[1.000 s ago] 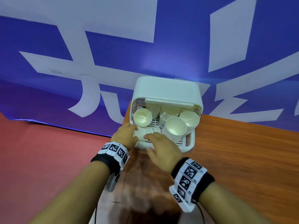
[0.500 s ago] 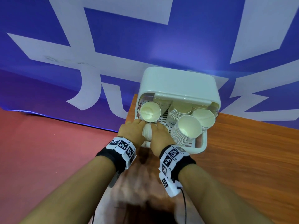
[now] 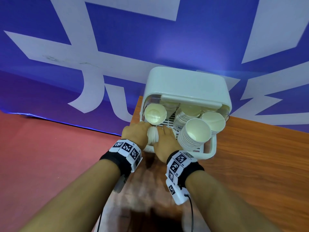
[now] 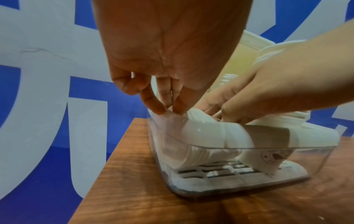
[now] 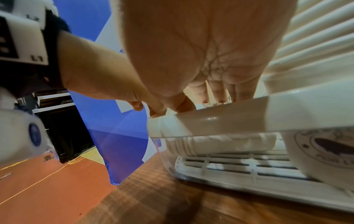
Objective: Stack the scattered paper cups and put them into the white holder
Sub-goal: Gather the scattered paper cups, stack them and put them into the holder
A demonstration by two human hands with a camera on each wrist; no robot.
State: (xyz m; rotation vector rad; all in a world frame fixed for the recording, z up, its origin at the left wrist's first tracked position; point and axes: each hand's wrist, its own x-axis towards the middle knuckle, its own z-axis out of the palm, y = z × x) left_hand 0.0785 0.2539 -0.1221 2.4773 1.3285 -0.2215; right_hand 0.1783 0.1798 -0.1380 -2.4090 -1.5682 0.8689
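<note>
Both hands share a grip on a lying stack of paper cups (image 3: 152,136): left hand (image 3: 135,133) and right hand (image 3: 166,141) curl their fingers round it at the front left of the white holder (image 3: 187,84). That stack lies inside the holder's clear front wall (image 4: 264,157), on the slatted floor. Upright stacks (image 3: 194,133) crowd its right side. The holder sits at the table (image 3: 260,164) corner, its left side along the table edge. Fingertips are hidden behind the rim.

A brown wood-grain table (image 3: 260,164) carries a white plastic cup holder (image 3: 187,87) at its far left corner.
</note>
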